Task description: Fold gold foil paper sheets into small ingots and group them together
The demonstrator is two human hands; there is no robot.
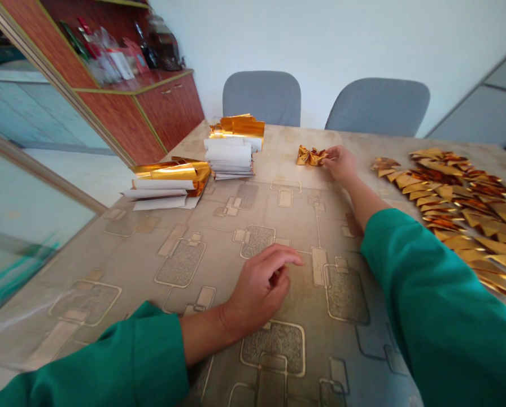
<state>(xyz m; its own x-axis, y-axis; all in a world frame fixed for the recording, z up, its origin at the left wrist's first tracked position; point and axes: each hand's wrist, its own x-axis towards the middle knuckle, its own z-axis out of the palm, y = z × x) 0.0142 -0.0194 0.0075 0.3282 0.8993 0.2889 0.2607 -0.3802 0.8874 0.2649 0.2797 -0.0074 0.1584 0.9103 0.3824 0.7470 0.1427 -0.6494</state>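
Note:
Near the table's middle, my left hand (261,288) rests with nothing in it, its fingers loosely bent and the index finger stretched out apart from the thumb. My right hand (340,164) reaches to the far side and pinches the end of a folded gold foil paper piece (309,156), which sits on the tabletop. Part of that piece is hidden by the fingertips. To the right of my right arm, rows of folded gold paper pieces (456,198) lie overlapping one another.
On the far left stand two stacks of gold and white paper sheets, a nearer stack (168,183) and a farther stack (235,148). The patterned table (219,226) has two grey chairs (261,96) behind it. A wooden cabinet (160,107) with bottles is at left.

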